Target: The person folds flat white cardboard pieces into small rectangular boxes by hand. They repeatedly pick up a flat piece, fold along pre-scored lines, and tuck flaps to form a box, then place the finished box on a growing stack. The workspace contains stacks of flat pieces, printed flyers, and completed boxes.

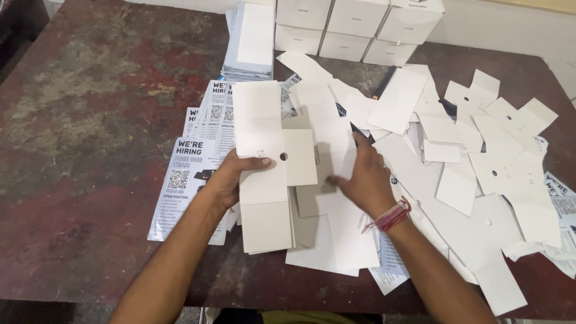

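Left hand (231, 177): fingers curled under and thumb on top of a flat white box blank (267, 165), gripping its left edge; the blank is cross-shaped, unfolded, with 1 small round hole near its middle, and lies over a stack of like blanks at the table's centre. Right hand (363, 180): palm down, fingers spread and nearly flat, pressing on the loose blanks just right of the held one, closed on nothing; a red thread band (390, 217) circles its wrist. Blank pile (480, 156): many white die-cut sheets, overlapping at all angles, spread from the centre to the right edge of the table. Leaflets (186, 180): pale printed sheets with square code marks, fanned under and left of the held blank; more show at the far right edge. Leaflet stack (249, 42): neat pile at the back, left of centre. Boxes (354, 24): folded white cartons, stacked in 2 rows at the back, just beside the leaflet stack. Table (90, 120): dark, worn, reddish-brown top
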